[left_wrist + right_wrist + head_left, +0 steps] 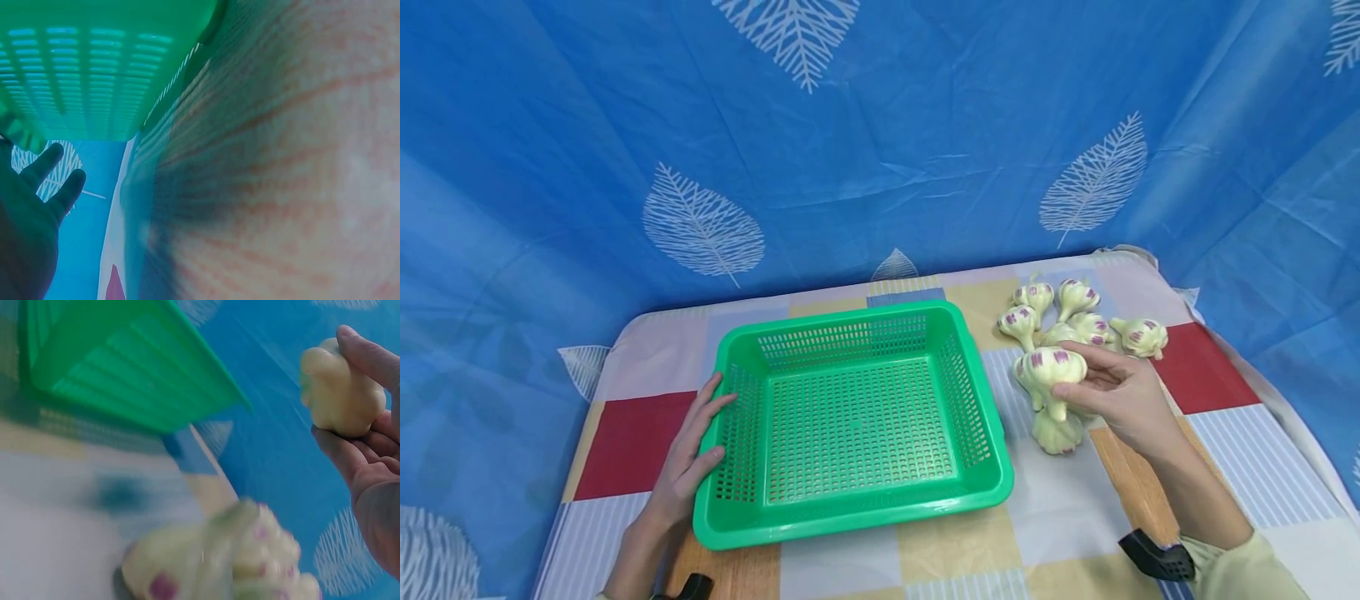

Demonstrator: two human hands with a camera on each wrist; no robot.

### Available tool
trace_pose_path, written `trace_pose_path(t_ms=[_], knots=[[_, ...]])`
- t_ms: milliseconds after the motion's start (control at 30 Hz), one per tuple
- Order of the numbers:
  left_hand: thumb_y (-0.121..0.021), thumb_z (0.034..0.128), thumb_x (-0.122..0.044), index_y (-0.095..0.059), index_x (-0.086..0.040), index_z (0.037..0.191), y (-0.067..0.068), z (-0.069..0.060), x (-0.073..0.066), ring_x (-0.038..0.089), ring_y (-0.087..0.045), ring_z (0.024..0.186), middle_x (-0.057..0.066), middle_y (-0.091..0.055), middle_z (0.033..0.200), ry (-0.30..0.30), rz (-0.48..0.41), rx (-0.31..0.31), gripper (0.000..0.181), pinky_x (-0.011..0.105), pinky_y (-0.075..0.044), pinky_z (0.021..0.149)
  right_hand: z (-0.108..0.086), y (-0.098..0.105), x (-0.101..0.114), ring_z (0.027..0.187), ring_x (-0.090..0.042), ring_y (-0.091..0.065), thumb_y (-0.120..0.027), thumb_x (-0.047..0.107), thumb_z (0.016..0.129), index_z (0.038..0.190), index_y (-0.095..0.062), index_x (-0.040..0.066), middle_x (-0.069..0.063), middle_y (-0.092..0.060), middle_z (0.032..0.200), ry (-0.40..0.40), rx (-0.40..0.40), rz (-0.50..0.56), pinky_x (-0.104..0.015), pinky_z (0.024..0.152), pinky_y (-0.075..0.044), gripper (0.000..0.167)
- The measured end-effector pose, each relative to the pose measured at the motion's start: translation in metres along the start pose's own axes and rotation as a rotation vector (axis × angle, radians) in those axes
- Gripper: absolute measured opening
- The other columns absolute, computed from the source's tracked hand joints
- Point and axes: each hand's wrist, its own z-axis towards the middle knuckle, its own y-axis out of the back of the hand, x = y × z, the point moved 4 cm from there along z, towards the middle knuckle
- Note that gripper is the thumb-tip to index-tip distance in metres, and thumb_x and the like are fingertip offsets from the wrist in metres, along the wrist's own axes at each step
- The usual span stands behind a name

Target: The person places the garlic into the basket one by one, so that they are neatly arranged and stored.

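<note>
A green plastic basket with perforated walls stands upright, with nothing inside. My left hand rests at its left rim, fingers extended and spread; the left wrist view shows the fingers fairly straight beside the basket's underside. To the right of the basket, my right hand pinches a garlic bulb between thumb and fingers, stem downward, above a group of garlic. The right wrist view shows the held bulb's pale side. Below it lie more garlic bulbs, partly hidden by the hand.
One garlic bulb lies at the right of the group, another at its near end. A patchwork tablecloth covers the table. Blue leaf-patterned curtain hangs behind and along both sides.
</note>
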Motion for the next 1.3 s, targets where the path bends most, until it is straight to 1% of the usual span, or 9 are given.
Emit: trace_pose_path(t_ms=[133,233,433,533,767,900,1000,1133,1300], knots=[[-0.047,0.0877,-0.004,-0.042,-0.001,0.149,0.000,0.000,0.001,0.025,-0.015,0.149,0.009,-0.014,0.167,-0.009,0.002,-0.009,0.062,0.019,-0.038,0.101,0.014,-0.021,0.014,0.084,-0.012,-0.070,-0.078,-0.002,0.085,0.132,-0.064,0.000,0.002,-0.072,0.109,0.025,0.086,0.013,-0.024,0.070,-0.057,0.049],[-0.047,0.0873,-0.004,-0.043,0.000,0.149,0.000,0.000,0.002,0.025,-0.015,0.149,0.010,-0.015,0.167,-0.020,0.001,-0.016,0.062,0.019,-0.037,0.102,0.025,-0.037,0.026,0.087,-0.014,-0.072,-0.079,0.002,0.085,0.132,-0.062,-0.004,0.000,-0.073,0.111,0.048,0.150,0.011,-0.027,0.071,-0.058,0.050],[-0.048,0.0862,-0.003,-0.043,0.000,0.149,0.001,0.000,0.004,0.025,-0.017,0.149,0.011,-0.015,0.167,-0.025,0.018,-0.008,0.063,0.019,-0.039,0.101,0.046,-0.073,0.045,0.095,-0.019,-0.072,-0.081,0.004,0.083,0.132,-0.062,-0.007,-0.018,-0.069,0.117,0.055,0.250,0.081,-0.032,0.078,-0.058,0.053],[-0.048,0.0859,-0.002,-0.043,-0.001,0.150,0.001,0.000,0.004,0.024,-0.016,0.149,0.010,-0.015,0.167,-0.023,0.020,-0.005,0.064,0.019,-0.039,0.101,0.055,-0.091,0.052,0.097,-0.022,-0.072,-0.082,0.004,0.082,0.132,-0.061,-0.007,-0.022,-0.068,0.119,0.059,0.302,0.111,-0.033,0.080,-0.058,0.056],[-0.048,0.0856,-0.001,-0.043,-0.001,0.149,0.001,0.001,-0.001,0.024,-0.018,0.149,0.015,-0.016,0.166,-0.070,0.026,-0.007,0.064,0.018,-0.042,0.098,0.072,-0.134,0.067,0.099,-0.025,-0.072,-0.085,0.007,0.080,0.132,-0.062,-0.006,-0.017,-0.070,0.115,0.048,0.408,0.153,-0.035,0.082,-0.058,0.059],[-0.048,0.0858,-0.004,-0.044,-0.003,0.149,0.001,0.000,0.000,0.023,-0.018,0.149,0.012,-0.016,0.166,-0.043,0.032,-0.008,0.063,0.019,-0.041,0.099,0.078,-0.157,0.073,0.100,-0.026,-0.072,-0.086,0.010,0.079,0.130,-0.065,-0.003,-0.014,-0.071,0.114,0.074,0.464,0.168,-0.037,0.083,-0.058,0.057],[-0.048,0.0858,-0.004,-0.044,-0.003,0.149,0.001,-0.002,0.003,0.023,-0.018,0.149,0.010,-0.016,0.166,-0.019,0.038,-0.006,0.063,0.020,-0.042,0.099,0.083,-0.175,0.074,0.100,-0.025,-0.072,-0.087,0.014,0.079,0.131,-0.064,-0.002,-0.012,-0.073,0.112,0.068,0.502,0.178,-0.037,0.083,-0.058,0.059],[-0.049,0.0850,-0.004,-0.044,-0.002,0.149,0.002,-0.003,0.004,0.022,-0.019,0.148,0.010,-0.017,0.166,-0.017,0.058,-0.008,0.064,0.020,-0.044,0.097,0.089,-0.203,0.072,0.099,-0.021,-0.072,-0.087,0.019,0.078,0.132,-0.063,-0.002,-0.009,-0.073,0.110,0.053,0.540,0.151,-0.035,0.083,-0.057,0.062],[-0.051,0.0835,-0.003,-0.044,-0.003,0.149,0.002,-0.002,0.004,0.021,-0.021,0.148,0.011,-0.018,0.166,-0.024,0.074,-0.013,0.066,0.020,-0.045,0.096,0.093,-0.243,0.064,0.095,-0.013,-0.070,-0.087,0.023,0.080,0.132,-0.064,0.001,-0.005,-0.072,0.110,0.069,0.566,0.049,-0.030,0.079,-0.057,0.061]])
